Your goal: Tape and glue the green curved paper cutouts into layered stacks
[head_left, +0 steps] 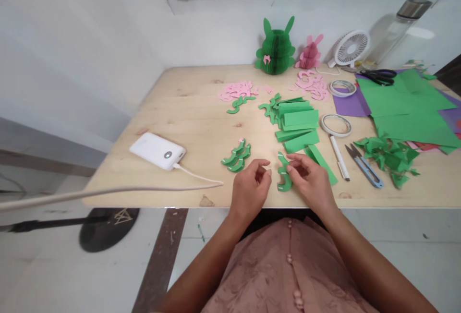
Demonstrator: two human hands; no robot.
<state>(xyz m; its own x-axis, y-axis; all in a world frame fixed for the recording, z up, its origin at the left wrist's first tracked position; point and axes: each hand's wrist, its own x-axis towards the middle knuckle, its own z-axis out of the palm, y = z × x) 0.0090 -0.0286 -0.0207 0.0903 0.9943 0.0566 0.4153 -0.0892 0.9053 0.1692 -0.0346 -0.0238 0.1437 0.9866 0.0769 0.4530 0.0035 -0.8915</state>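
My right hand (311, 178) pinches a wavy green paper cutout (284, 183) by its right edge, thumb against it. Short pale strips that look like tape mark the cutout. Just left of it, my left hand (251, 186) is closed, its thumb and forefinger curled toward each other; whatever may be between them is too small to make out. Beyond the left hand lies a small pile of similar green cutouts (236, 155) with pale strips on them. Folded green paper strips (297, 118) are stacked behind the right hand.
Around the table (173, 111) are a white power bank (157, 150) with its cable, pink paper cutouts (237, 90), tape rolls (336, 125), a white pen (339, 158), thread snips (365, 166), green scraps (391, 154), coloured sheets (414, 111), black scissors (380, 77), a fan (352, 48) and paper rabbits (276, 49).
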